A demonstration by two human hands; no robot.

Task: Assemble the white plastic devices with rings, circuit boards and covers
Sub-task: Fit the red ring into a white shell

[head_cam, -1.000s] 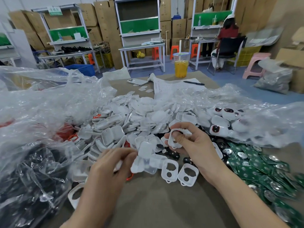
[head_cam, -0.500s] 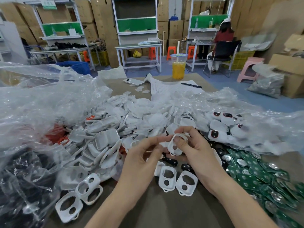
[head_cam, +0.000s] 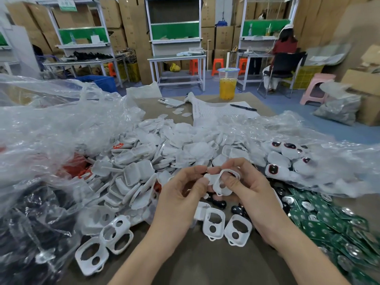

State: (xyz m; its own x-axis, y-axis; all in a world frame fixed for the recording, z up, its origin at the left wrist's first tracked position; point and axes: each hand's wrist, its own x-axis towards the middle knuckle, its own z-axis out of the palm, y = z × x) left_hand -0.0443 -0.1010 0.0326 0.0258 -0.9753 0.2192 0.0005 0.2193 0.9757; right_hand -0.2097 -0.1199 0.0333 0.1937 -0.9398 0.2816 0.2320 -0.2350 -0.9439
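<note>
No legible text: print on the paper sheet (head_cam: 216, 113) and green sign (head_cam: 68, 6) too blurred.

Brown table (head_cam: 205, 266) bears white shells (head_cam: 212, 224), seemingly green boards (head_cam: 329, 219).

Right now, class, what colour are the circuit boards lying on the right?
Green circuit boards; head view.

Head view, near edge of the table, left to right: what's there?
Bag of black parts → loose white frames → left hand → held white frame → right hand → green circuit boards.
</note>
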